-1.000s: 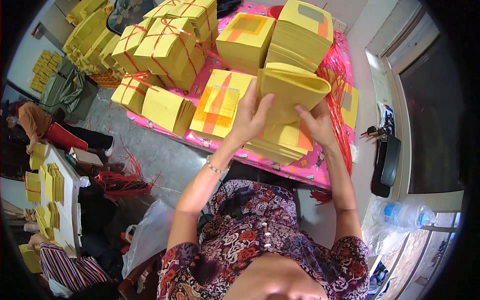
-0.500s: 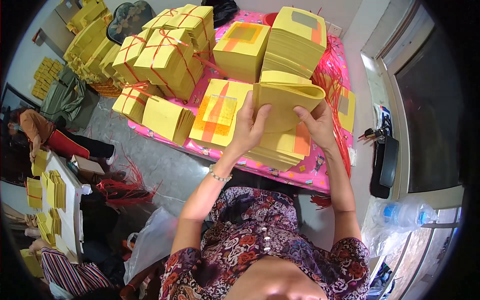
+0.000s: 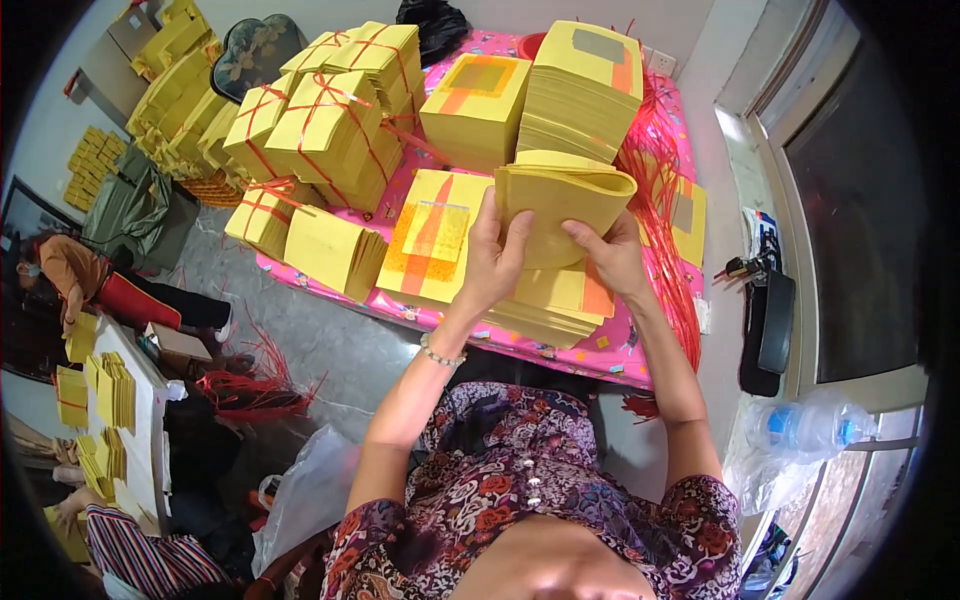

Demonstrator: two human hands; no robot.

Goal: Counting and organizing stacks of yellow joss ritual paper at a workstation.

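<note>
My left hand (image 3: 496, 252) and my right hand (image 3: 611, 254) hold a folded sheaf of yellow paper (image 3: 560, 205) between them. Its rounded fold lies toward the right, and both thumbs press on the near face. The fingers behind it are hidden. Directly below the sheaf is a stack of yellow paper (image 3: 545, 318) with an orange patch at its right. Left of that lies another yellow stack (image 3: 405, 265) with orange and silver marks on top. Farther back stand a squarish yellow stack (image 3: 470, 125) and a taller one (image 3: 575, 120).
Yellow bundles tied with red string (image 3: 325, 120) fill the left of the pink-covered table (image 3: 410, 312). Loose red strings (image 3: 672, 250) hang along its right side. At far left, a person in a brown top (image 3: 75, 270) is by a white table (image 3: 150, 430) with yellow bundles.
The folded sheaf and both my hands sit slightly farther left in the picture. My grip looks the same. The whole view has shifted a little.
</note>
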